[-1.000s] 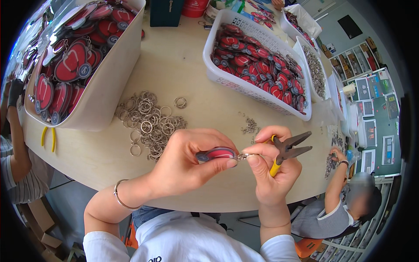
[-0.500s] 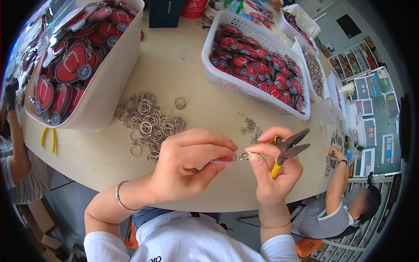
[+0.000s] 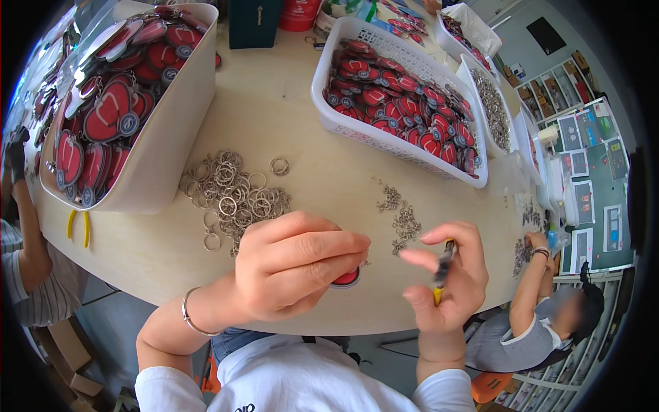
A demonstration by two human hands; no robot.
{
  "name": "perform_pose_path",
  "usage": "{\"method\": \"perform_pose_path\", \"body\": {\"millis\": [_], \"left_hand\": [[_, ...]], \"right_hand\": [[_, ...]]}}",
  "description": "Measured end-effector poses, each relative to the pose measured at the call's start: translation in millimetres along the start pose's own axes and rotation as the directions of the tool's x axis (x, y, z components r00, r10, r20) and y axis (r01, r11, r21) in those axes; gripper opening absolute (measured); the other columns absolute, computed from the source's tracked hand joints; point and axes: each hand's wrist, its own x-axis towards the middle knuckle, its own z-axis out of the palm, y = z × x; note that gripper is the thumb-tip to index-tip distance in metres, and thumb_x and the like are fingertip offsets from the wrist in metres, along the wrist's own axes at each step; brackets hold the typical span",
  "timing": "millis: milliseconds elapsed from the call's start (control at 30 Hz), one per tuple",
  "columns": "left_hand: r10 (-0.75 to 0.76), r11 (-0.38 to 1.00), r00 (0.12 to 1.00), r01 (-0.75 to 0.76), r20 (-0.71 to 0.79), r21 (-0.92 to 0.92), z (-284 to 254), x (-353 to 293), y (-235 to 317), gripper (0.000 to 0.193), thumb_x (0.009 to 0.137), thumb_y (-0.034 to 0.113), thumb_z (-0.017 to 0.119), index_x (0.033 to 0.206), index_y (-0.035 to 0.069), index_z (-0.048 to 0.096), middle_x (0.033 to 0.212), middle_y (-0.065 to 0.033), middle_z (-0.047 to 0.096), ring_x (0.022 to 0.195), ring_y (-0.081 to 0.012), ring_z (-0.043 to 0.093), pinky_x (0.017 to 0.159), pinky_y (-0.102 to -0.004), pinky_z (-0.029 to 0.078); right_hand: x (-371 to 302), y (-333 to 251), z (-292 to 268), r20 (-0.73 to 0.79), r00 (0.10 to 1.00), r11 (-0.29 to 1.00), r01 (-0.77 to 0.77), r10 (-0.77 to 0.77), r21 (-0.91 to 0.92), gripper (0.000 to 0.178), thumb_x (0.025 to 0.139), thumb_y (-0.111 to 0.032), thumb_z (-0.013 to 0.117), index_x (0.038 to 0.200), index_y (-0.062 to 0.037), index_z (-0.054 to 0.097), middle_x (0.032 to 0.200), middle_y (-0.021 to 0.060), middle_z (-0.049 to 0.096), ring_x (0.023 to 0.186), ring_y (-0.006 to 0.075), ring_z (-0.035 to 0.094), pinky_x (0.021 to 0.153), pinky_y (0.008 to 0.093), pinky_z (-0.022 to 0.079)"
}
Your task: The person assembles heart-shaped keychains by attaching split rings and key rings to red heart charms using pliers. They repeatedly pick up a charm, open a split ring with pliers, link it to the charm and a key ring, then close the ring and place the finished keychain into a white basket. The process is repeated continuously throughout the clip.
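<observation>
1. The red tag (image 3: 347, 278) sits near picture centre, at about 6 o'clock from the pile of split rings, pinched in the left hand (image 3: 295, 268), whose fingers are curled shut over it so only a red edge shows.
2. The round beige table (image 3: 288, 110) fills the upper half; its curved edge runs under both hands.
3. At 9 o'clock, yellow-handled pliers (image 3: 77, 226) lie by a cream bin (image 3: 171, 137) of red tags.
4. At 11 o'clock from the left hand, loose split rings (image 3: 233, 196) are heaped on the table.
5. At 1 o'clock, a white slotted basket (image 3: 384, 134) holds more red tags; small chain links (image 3: 401, 220) lie below it.
6. The right hand (image 3: 446, 278) grips black, yellow-handled pliers (image 3: 443, 264), forefinger and thumb loosely spread.
7. At 3 o'clock, green wall boards (image 3: 590, 158) carry rectangular sheets.
</observation>
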Motion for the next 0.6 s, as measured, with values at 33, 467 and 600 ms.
{"method": "perform_pose_path", "body": {"millis": [33, 467, 600], "left_hand": [[0.022, 1.000, 1.000, -0.022, 0.000, 0.009, -2, 1, -1, 0.031, 0.054, -0.007, 0.064, 0.084, -0.005, 0.069, 0.092, -0.0140, 0.069, 0.072, -0.0244, 0.063, 0.062, -0.0306, 0.054], [0.053, 0.998, 0.998, -0.054, 0.037, 0.026, -3, 3, -3, 0.031, 0.054, -0.005, 0.061, 0.083, -0.003, 0.070, 0.093, -0.0125, 0.069, 0.073, -0.0244, 0.063, 0.064, -0.0304, 0.055], [-0.035, 0.992, 0.999, 0.030, 0.038, 0.125, -4, 1, 4, 0.033, 0.057, -0.005, 0.063, 0.089, -0.001, 0.070, 0.093, -0.0118, 0.069, 0.074, -0.0242, 0.063, 0.064, -0.0307, 0.053]], "right_hand": [[-2, 3, -4, 0.039, 0.999, 0.998, 0.029, -0.027, -0.048, 0.027, 0.069, -0.024, 0.080, 0.076, -0.0011, 0.068, 0.093, 0.0110, 0.056, 0.076, 0.0264, 0.054, 0.066, 0.0346, 0.045], [-11, 18, -14, 0.261, 0.955, 0.959, 0.195, -0.138, -0.206, 0.031, 0.058, -0.020, 0.082, 0.061, -0.0049, 0.055, 0.082, 0.0084, 0.056, 0.066, 0.0237, 0.052, 0.053, 0.0336, 0.041], [-22, 8, 6, 0.125, 0.987, 0.982, 0.117, -0.099, -0.147, 0.026, 0.060, -0.014, 0.081, 0.063, -0.0036, 0.057, 0.081, 0.0087, 0.056, 0.060, 0.0219, 0.050, 0.049, 0.0322, 0.039]]}}
